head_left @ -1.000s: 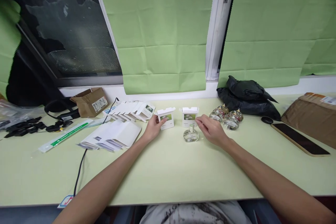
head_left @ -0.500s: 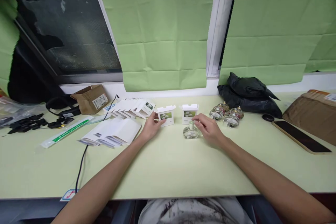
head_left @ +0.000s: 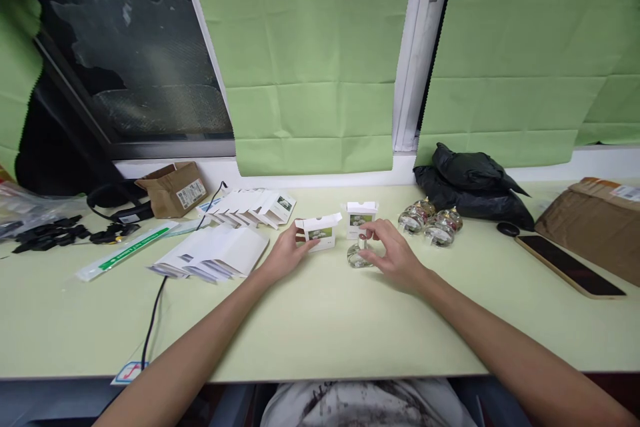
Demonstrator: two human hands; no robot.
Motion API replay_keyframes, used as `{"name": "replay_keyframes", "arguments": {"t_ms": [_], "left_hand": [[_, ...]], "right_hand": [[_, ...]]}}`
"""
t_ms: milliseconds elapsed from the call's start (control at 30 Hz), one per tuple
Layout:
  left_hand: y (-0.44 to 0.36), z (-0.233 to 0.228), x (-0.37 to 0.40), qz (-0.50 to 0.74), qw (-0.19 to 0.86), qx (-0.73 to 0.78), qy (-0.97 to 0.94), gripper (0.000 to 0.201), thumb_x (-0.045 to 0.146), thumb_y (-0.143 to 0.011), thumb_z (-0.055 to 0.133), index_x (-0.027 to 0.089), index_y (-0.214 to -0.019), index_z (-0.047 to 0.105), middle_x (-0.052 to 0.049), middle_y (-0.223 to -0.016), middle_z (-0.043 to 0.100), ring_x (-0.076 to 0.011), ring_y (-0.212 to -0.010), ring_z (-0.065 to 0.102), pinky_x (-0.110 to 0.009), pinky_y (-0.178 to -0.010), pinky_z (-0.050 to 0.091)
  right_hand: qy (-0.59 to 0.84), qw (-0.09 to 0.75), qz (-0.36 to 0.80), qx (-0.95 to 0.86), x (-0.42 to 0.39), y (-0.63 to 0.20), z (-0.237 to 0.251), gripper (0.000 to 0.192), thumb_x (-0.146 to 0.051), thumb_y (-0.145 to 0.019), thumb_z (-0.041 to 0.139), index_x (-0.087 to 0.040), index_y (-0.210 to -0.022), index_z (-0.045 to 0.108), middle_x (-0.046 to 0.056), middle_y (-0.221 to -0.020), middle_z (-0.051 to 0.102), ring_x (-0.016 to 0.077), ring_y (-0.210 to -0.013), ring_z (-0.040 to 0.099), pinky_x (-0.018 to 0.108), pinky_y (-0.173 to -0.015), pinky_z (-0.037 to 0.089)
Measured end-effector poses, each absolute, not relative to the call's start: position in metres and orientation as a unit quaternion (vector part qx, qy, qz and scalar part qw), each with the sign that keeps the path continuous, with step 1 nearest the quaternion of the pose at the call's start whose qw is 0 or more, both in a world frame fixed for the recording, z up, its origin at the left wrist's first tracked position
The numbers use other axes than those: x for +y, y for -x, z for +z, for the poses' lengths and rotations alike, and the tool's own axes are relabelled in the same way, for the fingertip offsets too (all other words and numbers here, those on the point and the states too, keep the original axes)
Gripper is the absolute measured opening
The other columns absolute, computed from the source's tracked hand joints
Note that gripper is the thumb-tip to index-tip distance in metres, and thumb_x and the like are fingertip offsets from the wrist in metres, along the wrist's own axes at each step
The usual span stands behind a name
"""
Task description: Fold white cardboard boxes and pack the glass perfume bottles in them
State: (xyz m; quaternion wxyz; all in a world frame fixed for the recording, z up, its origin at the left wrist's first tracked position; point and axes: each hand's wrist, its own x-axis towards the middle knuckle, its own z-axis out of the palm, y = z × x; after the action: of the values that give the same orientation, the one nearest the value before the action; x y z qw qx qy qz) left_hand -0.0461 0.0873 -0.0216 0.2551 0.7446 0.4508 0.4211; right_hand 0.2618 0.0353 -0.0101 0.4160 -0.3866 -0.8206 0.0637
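**At desk centre: bottle and box in hand**

On the desk [head_left: 320,327], mid-front, the bottle [head_left: 358,255] stands upright; right hand [head_left: 395,255] curls loosely round it, fingers on the cap. Left hand [head_left: 285,255] pinches the box [head_left: 319,232], tilted w/ flap open, prob. to load. Second box [head_left: 361,220] behind. Labels unreadable.

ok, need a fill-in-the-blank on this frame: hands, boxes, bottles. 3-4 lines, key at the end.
1. The left hand holds a small white box whose top flap is ____.
2. The right hand closes its fingers on a clear glass ____ standing on the table.
3. A second white box stands just ____ that item, nearer the window.
4. The phone lies flat with its screen ____.

Missing words: open; bottle; behind; dark
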Motion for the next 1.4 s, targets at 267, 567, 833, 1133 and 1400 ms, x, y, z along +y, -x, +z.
{"name": "replay_keyframes", "arguments": {"t_ms": [267,567,833,1133,1400], "left_hand": [[0.043,-0.023,0.086,0.415,0.29,0.453,-0.734,0.043,0.047,-0.088,0.074,0.022,-0.121,0.063,-0.01,-0.126,0.071,-0.0276,-0.109,0.07,-0.042,-0.089,0.061],[0.034,-0.026,0.083,0.429,0.372,0.413,-0.712,0.046,0.044,-0.087,0.077,0.021,-0.123,0.062,-0.012,-0.131,0.068,-0.0276,-0.117,0.067,-0.042,-0.092,0.062],[0.031,-0.027,0.079,0.413,0.382,0.413,-0.717,0.047,0.044,-0.085,0.078,0.022,-0.124,0.063,-0.011,-0.128,0.069,-0.0281,-0.116,0.067,-0.042,-0.091,0.062],[0.014,-0.018,0.06,0.399,0.427,0.37,-0.722,0.04,0.041,-0.088,0.077,0.022,-0.119,0.062,-0.009,-0.122,0.069,-0.0261,-0.117,0.067,-0.041,-0.095,0.061],[0.007,-0.006,0.046,0.378,0.381,0.358,-0.764,0.036,0.044,-0.091,0.072,0.024,-0.121,0.063,-0.008,-0.118,0.07,-0.0249,-0.108,0.068,-0.042,-0.096,0.06]], "right_hand": [[0.429,0.315,0.137,-0.835,0.039,-0.264,-0.015,0.053,-0.045,-0.098,0.067,-0.032,-0.146,0.047,0.008,-0.133,0.064,0.0259,-0.119,0.063,0.038,-0.098,0.052],[0.491,0.313,0.094,-0.807,0.049,-0.272,-0.019,0.048,-0.046,-0.099,0.064,-0.028,-0.141,0.049,0.008,-0.113,0.065,0.027,-0.105,0.064,0.038,-0.089,0.051],[0.472,0.361,0.017,-0.804,0.056,-0.28,-0.016,0.047,-0.049,-0.094,0.07,-0.026,-0.131,0.051,0.008,-0.11,0.065,0.031,-0.105,0.06,0.043,-0.087,0.051],[0.332,0.444,-0.08,-0.828,0.031,-0.257,-0.009,0.049,-0.035,-0.099,0.063,-0.028,-0.144,0.046,0.014,-0.132,0.061,0.0345,-0.123,0.057,0.054,-0.102,0.048],[0.331,0.408,-0.001,-0.851,0.023,-0.246,-0.004,0.043,-0.036,-0.101,0.06,-0.031,-0.143,0.053,0.012,-0.142,0.059,0.0325,-0.132,0.053,0.053,-0.108,0.048]]}}
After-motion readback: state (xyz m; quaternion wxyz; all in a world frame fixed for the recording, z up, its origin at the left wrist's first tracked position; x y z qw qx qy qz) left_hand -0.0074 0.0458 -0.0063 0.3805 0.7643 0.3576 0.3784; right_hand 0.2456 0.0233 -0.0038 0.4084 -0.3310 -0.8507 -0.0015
